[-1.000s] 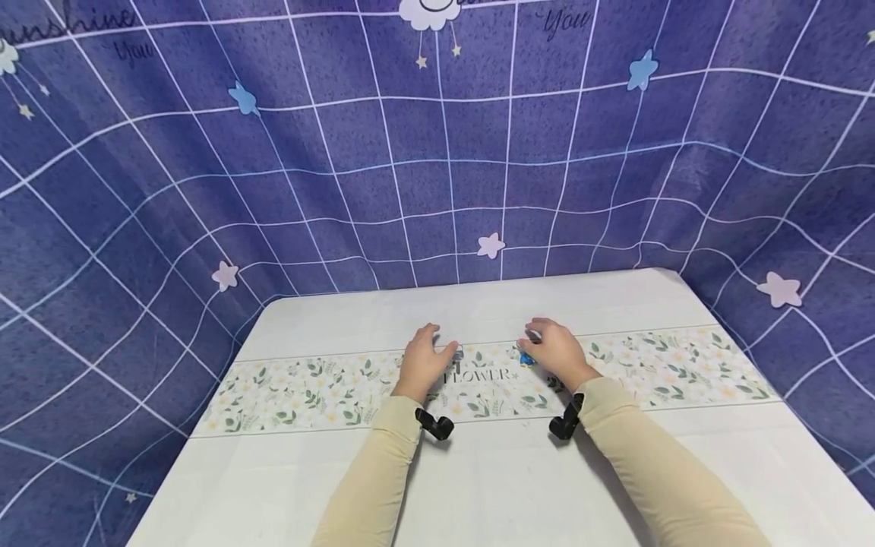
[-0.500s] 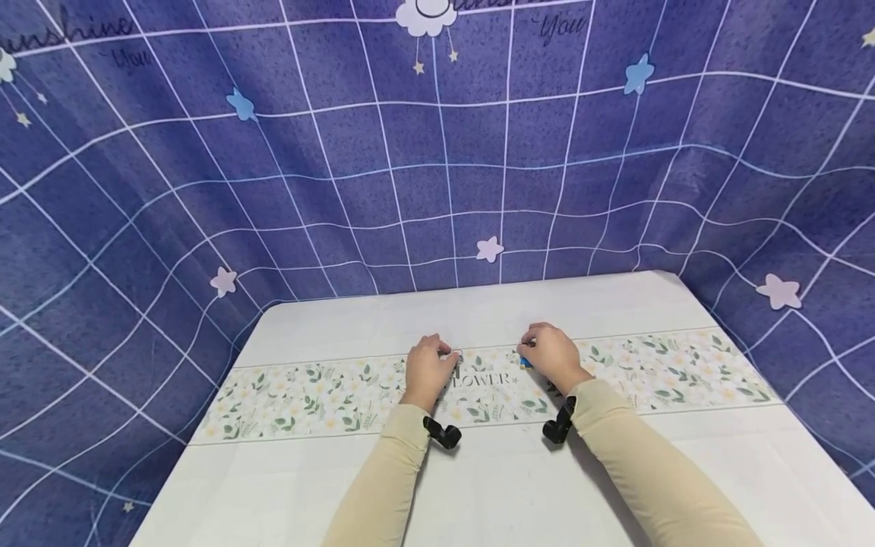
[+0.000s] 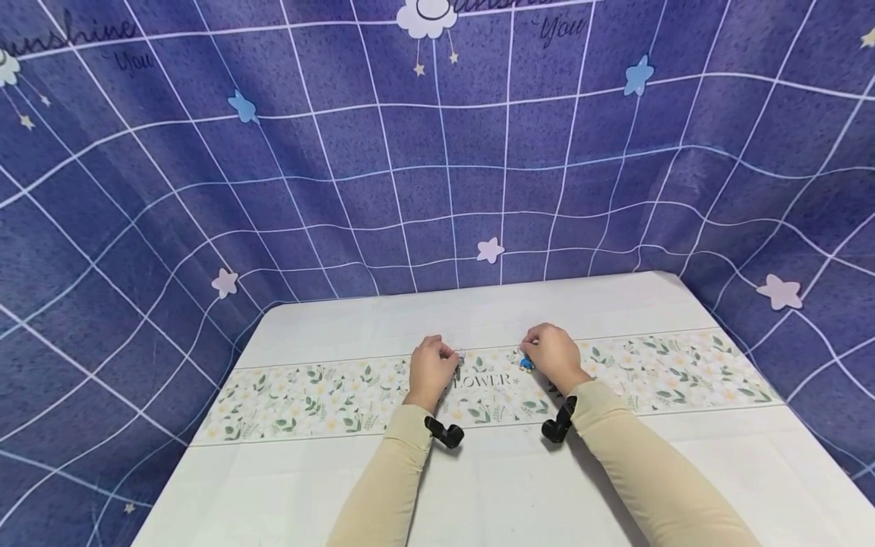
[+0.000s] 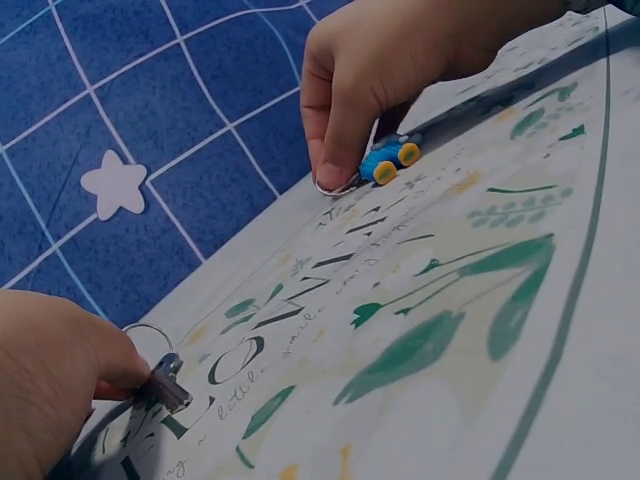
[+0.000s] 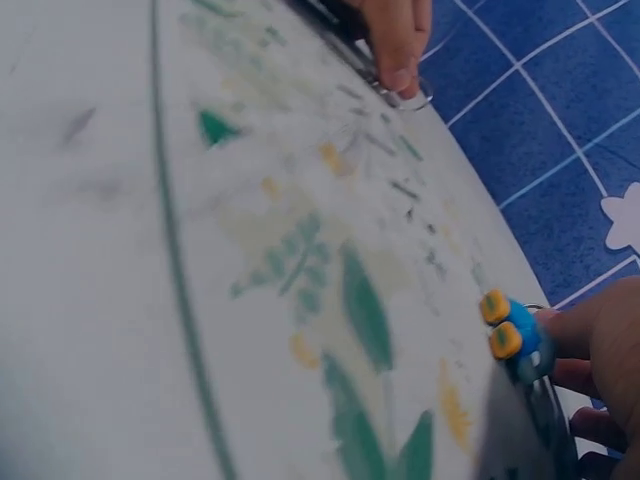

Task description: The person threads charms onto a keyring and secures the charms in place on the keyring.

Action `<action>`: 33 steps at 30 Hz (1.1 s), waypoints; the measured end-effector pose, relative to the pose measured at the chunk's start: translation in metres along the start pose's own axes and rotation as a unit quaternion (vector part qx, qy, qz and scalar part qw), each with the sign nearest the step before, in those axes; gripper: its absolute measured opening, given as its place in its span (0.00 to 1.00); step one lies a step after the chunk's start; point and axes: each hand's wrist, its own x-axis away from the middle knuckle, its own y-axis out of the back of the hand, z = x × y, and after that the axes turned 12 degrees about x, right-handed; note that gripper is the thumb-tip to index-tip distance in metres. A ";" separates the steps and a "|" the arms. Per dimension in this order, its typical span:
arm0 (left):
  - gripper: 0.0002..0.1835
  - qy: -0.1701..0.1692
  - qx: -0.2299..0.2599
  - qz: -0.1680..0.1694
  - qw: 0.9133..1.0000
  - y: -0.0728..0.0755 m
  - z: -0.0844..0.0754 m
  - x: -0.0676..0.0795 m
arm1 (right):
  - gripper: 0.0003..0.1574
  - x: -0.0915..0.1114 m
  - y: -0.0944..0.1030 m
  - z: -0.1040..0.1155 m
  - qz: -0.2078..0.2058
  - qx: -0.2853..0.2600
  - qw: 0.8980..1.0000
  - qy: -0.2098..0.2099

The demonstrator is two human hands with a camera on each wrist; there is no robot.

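My left hand [image 3: 432, 374] pinches a keyring [image 4: 150, 330] between thumb and fingers. A small silver metal piece [image 4: 168, 385] hangs from it, its exact kind unclear. To the right, my right hand [image 3: 554, 357] pinches the thin metal ring [image 4: 335, 188] of a keychain with a small blue figure [image 4: 385, 162]. Two yellow feet [image 5: 506, 340] show on that figure in the right wrist view. Both keychains are low over the printed cloth, a short gap apart; whether they touch it is hard to tell.
A white tablecloth [image 3: 492, 479] with a floral band [image 3: 287, 403] and the word FLOWER covers the table. Blue curtain [image 3: 437, 190] with white grid lines and stars stands behind and at both sides. Each wrist carries a black camera mount [image 3: 444, 431].
My left hand's spread thumb and fingers have come together on the keyring, and it has shifted slightly right. The right hand stays nearly in place, with the blue figure's tilt slightly changed.
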 end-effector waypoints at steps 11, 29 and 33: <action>0.08 0.004 0.037 0.009 0.999 0.001 0.002 0.000 | 0.08 -0.002 0.006 -0.003 0.008 -0.103 0.995 -0.012; 0.05 0.073 0.149 -0.009 0.986 0.005 -0.005 0.003 | 0.09 0.000 0.012 0.001 0.009 -0.235 0.972 -0.008; 0.04 0.078 0.165 -0.007 0.983 0.006 -0.007 0.004 | 0.09 0.003 0.015 0.004 0.008 -0.260 0.966 -0.010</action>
